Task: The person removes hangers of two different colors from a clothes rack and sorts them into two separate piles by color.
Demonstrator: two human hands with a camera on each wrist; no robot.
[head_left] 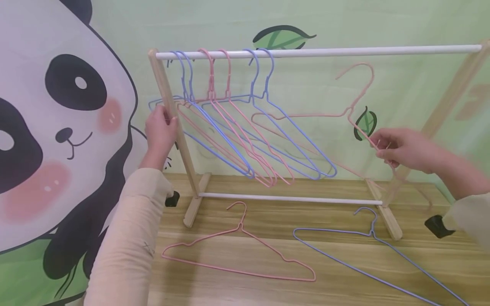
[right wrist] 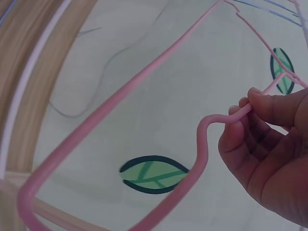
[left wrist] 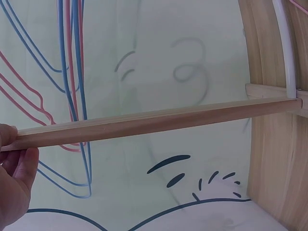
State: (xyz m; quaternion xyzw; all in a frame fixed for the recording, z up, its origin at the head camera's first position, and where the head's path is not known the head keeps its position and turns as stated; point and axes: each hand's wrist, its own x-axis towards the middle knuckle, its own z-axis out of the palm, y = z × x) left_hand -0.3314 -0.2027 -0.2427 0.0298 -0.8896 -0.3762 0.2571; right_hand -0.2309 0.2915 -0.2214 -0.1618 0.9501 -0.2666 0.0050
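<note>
Both arms reached forward, well apart. The left arm, in a pale sleeve, extended upward from the lower edge of the head view, the left wrist bare beyond it; the left hand was raised, its thumb and fingers bent in a firm grip. The right wrist, likewise bare, entered from the right; the right hand pointed leftward, thumb and curled fingers set in a pinch
</note>
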